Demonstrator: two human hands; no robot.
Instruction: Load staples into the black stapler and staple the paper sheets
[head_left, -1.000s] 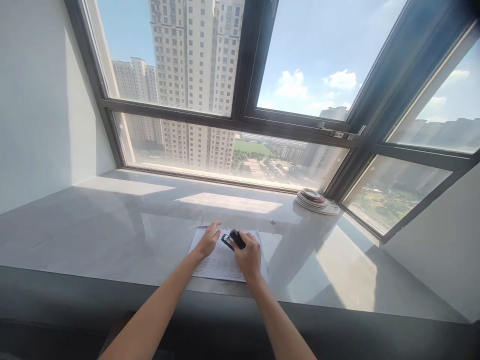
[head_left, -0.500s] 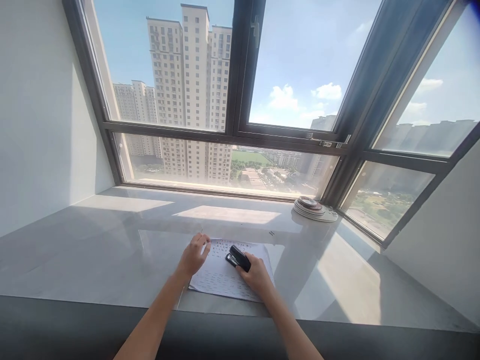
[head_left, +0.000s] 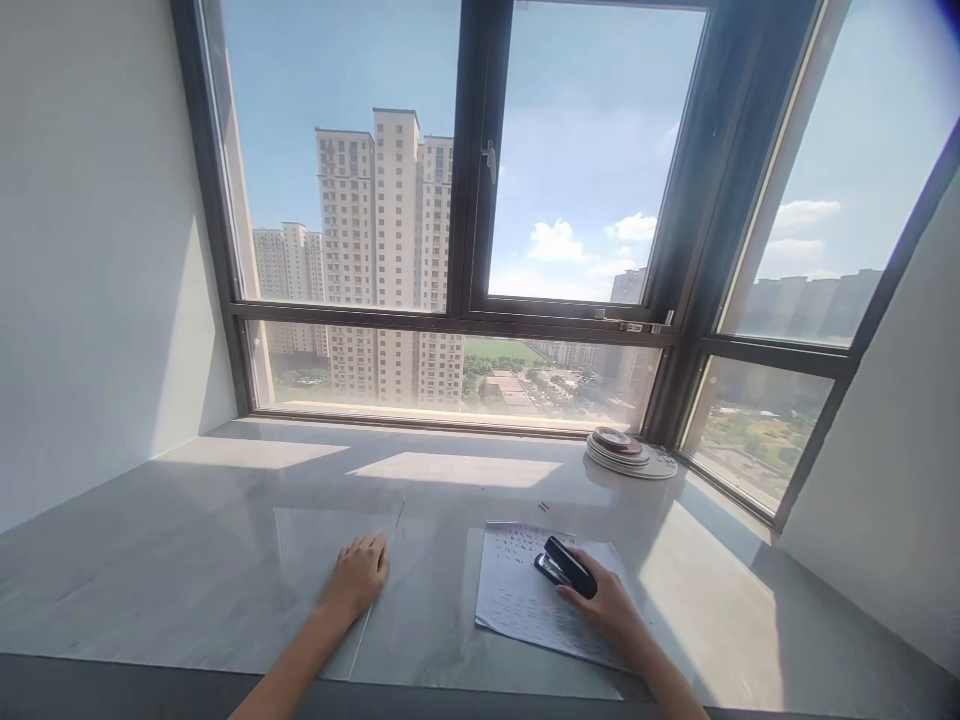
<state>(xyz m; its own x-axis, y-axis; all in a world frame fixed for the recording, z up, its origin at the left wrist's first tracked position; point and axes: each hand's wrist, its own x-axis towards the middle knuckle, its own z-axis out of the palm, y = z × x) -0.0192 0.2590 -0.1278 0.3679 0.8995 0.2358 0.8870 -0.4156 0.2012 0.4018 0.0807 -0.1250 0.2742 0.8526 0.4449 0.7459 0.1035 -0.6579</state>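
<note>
My right hand is wrapped round a black stapler, its jaws apart, resting over the papers. Under it lie sheets of white paper covered in rows of dark marks, slightly fanned at the edges. Palm down on the grey stone sill, my left hand holds nothing that I can see. It rests to the left of the papers, apart from them, its fingers close together and partly hidden by the back of the hand.
Two small metal pieces, perhaps staples, lie beyond the papers. In the far right corner stands a stack of round plate-like discs. Dark-framed windows border the sill's back, and a white wall rises at the left.
The papers and the stapler in my right hand have shifted right. My left hand has come away from the papers' left edge and down onto the sill. The view has tilted up.
</note>
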